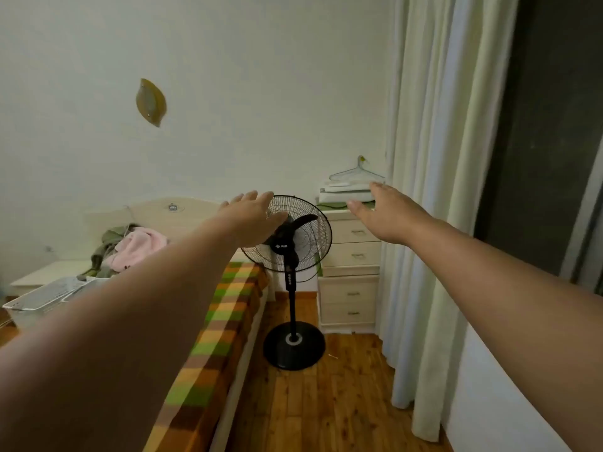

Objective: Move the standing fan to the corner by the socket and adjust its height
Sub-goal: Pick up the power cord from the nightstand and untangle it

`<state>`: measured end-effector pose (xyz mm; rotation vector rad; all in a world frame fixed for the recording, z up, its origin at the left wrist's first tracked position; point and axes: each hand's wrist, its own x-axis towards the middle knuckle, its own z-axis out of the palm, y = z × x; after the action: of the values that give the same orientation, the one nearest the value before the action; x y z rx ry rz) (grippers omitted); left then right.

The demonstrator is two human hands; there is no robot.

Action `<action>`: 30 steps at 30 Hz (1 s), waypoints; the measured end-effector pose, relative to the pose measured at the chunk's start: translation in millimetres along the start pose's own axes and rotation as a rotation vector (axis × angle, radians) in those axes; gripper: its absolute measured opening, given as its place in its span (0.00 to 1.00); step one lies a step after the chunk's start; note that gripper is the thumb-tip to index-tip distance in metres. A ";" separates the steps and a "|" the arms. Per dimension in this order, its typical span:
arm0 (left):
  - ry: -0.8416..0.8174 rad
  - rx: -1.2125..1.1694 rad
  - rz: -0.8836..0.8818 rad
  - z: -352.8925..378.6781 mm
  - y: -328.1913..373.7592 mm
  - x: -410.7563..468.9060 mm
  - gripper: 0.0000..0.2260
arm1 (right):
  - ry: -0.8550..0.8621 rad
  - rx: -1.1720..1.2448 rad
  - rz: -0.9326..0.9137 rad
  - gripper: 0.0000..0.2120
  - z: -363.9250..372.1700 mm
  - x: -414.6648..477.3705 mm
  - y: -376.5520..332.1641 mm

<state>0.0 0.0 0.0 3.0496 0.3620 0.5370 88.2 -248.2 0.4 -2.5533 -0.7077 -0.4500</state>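
Left hand (253,220): fingers spread wide, palm down, holding nothing; overlaps the upper-left rim of the fan's grille in view, contact can't be judged.
Right hand (386,216): also spread wide and empty, reaching out to the right of the fan head, in front of the drawer top.
Black standing fan with round wire grille (295,252): upright between and below both hands, round base on the wooden plank floor (342,402).
Bed with checked orange-green cover (225,321): below the left hand, just left of the fan pole.
Cream chest of drawers (350,272): just behind the fan, under the right hand.
Pale curtain (440,190): right of the right hand.
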 end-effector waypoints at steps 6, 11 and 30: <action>-0.042 0.028 -0.011 19.7 12.1 43.3 0.32 | -0.046 -0.019 0.021 0.37 17.7 40.9 24.9; -0.055 0.045 -0.004 45.2 5.1 88.9 0.33 | -0.058 -0.039 0.010 0.38 41.3 78.2 41.4; -0.035 0.005 0.144 126.7 -48.6 329.1 0.32 | -0.017 -0.079 0.055 0.34 145.7 291.7 66.8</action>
<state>332.9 125.5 -12.3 3.1023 0.1438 0.4877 389.8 -109.4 -23.2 -2.6462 -0.6361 -0.4464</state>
